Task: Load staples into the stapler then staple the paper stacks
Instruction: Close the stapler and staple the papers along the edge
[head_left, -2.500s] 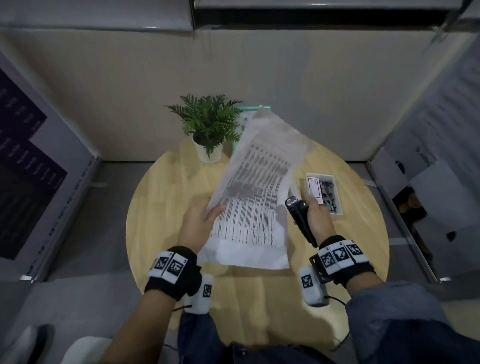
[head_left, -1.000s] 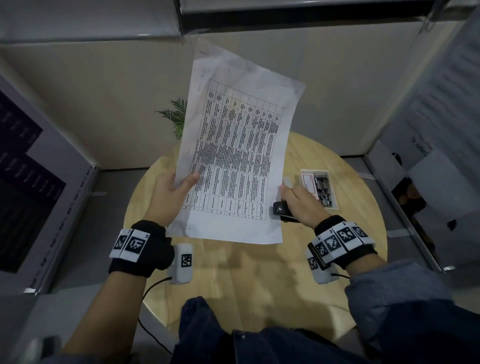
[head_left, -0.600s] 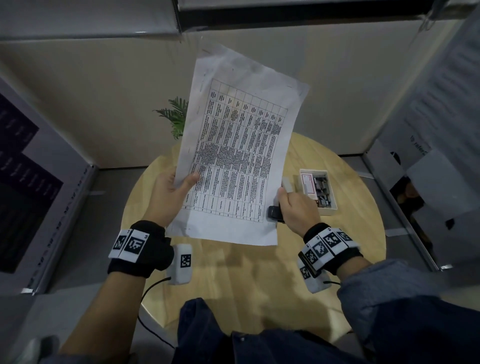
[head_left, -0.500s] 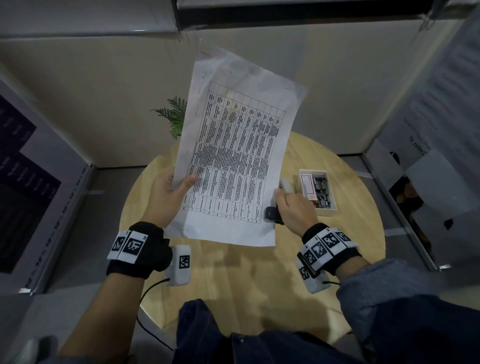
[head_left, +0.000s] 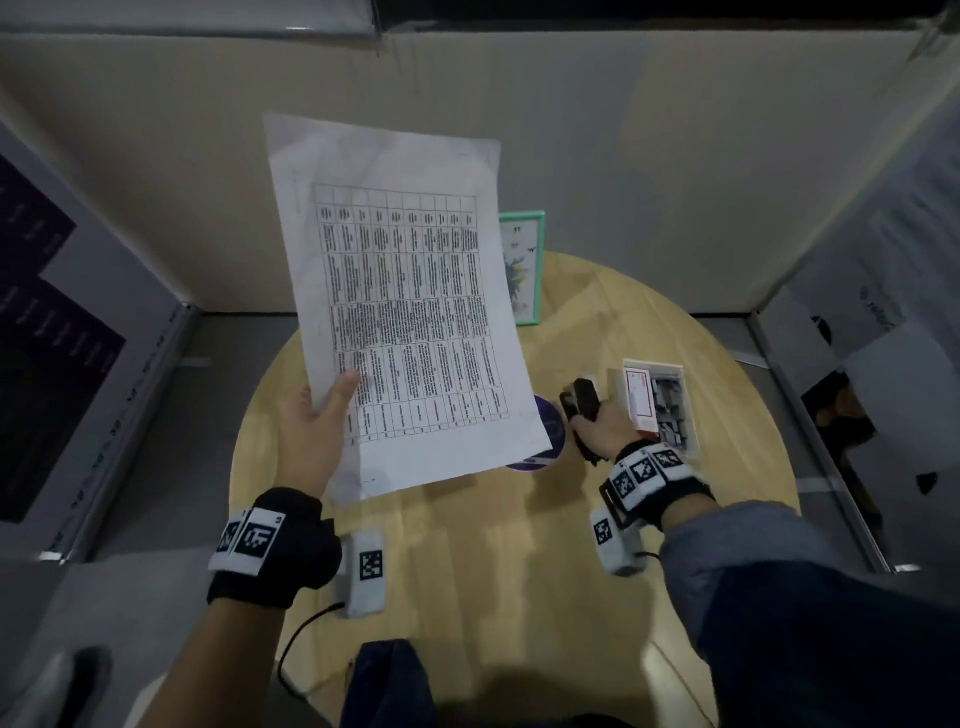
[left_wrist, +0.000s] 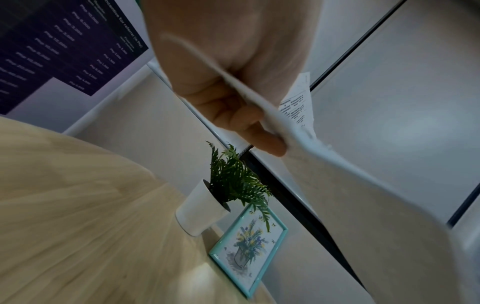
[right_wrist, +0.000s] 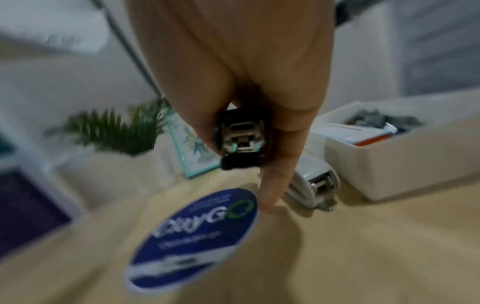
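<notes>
Paper stack (head_left: 405, 312) pinched at one lower edge by left hand (head_left: 311, 431); sheets risked fanning or slipping. Right hand (head_left: 605, 423) gripped black stapler (head_left: 584, 402), well apart.

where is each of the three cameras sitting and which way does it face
Head: worn on the head, looking down at the round table; both forearms, the left hand holding the paper stack.
Left wrist: looks along the left hand pinching the paper, toward the potted plant.
Right wrist: looks along the right hand gripping the black stapler.
The wrist views share the plant and the teal picture frame.
</notes>
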